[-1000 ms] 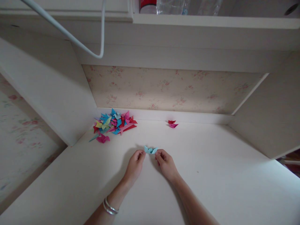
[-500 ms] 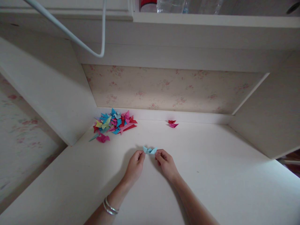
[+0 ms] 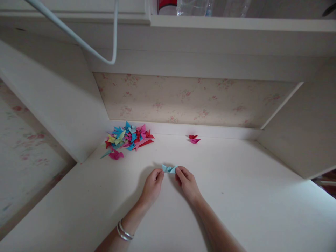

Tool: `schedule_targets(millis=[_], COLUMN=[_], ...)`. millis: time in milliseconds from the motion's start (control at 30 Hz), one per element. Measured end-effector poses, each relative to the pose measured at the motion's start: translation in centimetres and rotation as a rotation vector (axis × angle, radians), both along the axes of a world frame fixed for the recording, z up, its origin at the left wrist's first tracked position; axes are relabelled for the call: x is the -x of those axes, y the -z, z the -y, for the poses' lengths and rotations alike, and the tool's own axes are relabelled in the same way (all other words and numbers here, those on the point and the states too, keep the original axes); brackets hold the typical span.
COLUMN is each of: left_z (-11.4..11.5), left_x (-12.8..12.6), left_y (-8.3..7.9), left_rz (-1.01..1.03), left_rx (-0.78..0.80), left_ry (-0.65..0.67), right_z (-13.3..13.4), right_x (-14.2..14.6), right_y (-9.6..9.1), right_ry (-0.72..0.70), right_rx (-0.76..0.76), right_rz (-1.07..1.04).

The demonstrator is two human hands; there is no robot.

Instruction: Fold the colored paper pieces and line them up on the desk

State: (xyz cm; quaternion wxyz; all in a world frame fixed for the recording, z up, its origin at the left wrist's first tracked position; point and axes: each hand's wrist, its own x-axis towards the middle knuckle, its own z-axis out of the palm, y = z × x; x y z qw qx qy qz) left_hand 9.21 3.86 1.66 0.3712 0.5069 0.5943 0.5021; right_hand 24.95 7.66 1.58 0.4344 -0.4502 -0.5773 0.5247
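A small light-blue folded paper (image 3: 169, 169), with pointed ends, is stretched between my two hands just above the white tabletop. My left hand (image 3: 152, 184) pinches its left end between thumb and fingers. At the other end, my right hand (image 3: 188, 183) grips the paper's right tip in a similar pinch. The fingertips cover both outer ends of the paper. Beyond my left hand lies a heap of folded origami pieces (image 3: 128, 137) in blue, pink, red and yellow. Farther off, past my right hand, are two folded pieces, one red (image 3: 193, 137) and one pink (image 3: 194, 141).
The white table (image 3: 236, 206) is bounded by a left side panel (image 3: 65, 105), a right panel (image 3: 294, 129) and a floral back wall (image 3: 183, 99). A shelf (image 3: 223, 24) hangs above. A white bent tube (image 3: 86, 45) reaches in at upper left.
The view has shifted very slightly. Both hands keep their pinch on the light-blue paper, whose right end now sits a little closer in the right fingers.
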Motion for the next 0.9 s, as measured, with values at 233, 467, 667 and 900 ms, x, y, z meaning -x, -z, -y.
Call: schedule_targets(millis=[233,467,667,900], left_z=[-0.10,-0.30,-0.14,-0.26], left_x=[0.01,0.09,0.11,0.15], left_y=[0.48,0.97,0.72,0.71], left_rz=[0.003,-0.048,-0.105,-0.125], left_rx=[-0.011,-0.034,-0.048,-0.028], left_ry=[0.013,0.045,0.095,0.091], right_z=[-0.32,-0.08,-0.11,-0.13], right_x=[0.07,0.02,-0.02,0.02], right_y=[0.36,0.15,0.04,0.21], right_ry=[-0.006,0.045,0.060,0.101], right_rx=[0.000,0.032,0.044,0.035], right_rz=[-0.038,-0.070,-0.075,-0.107])
